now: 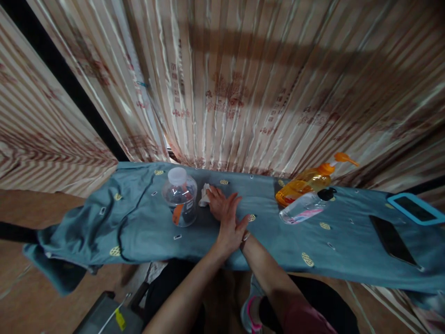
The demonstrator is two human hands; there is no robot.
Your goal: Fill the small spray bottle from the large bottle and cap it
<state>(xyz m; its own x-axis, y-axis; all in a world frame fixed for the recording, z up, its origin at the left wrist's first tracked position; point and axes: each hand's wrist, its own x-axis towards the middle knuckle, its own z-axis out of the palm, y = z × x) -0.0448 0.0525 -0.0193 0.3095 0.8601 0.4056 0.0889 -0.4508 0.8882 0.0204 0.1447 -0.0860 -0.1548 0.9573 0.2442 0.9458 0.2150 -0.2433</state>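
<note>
My forearms cross over the cloth-covered table (271,246). My right hand (217,204) reaches to the left, its fingertips on a crumpled white tissue (204,196). Above my right wrist lies my left hand (230,228), fingers stretched and thumb apart, with nothing in it; part of the right hand and wrist is hidden beneath. Just left of the tissue stands a clear plastic bottle (184,204) with a white cap and an orange label patch. To the right, an amber pump bottle (304,185) and a clear bottle with a black top (306,207) both lie tilted over.
A dark phone (392,241) and a blue-framed device (419,208) lie at the table's right end. Striped curtains (225,93) hang right behind the table. A grey case-like object (111,315) with a yellow tag is on the floor at lower left.
</note>
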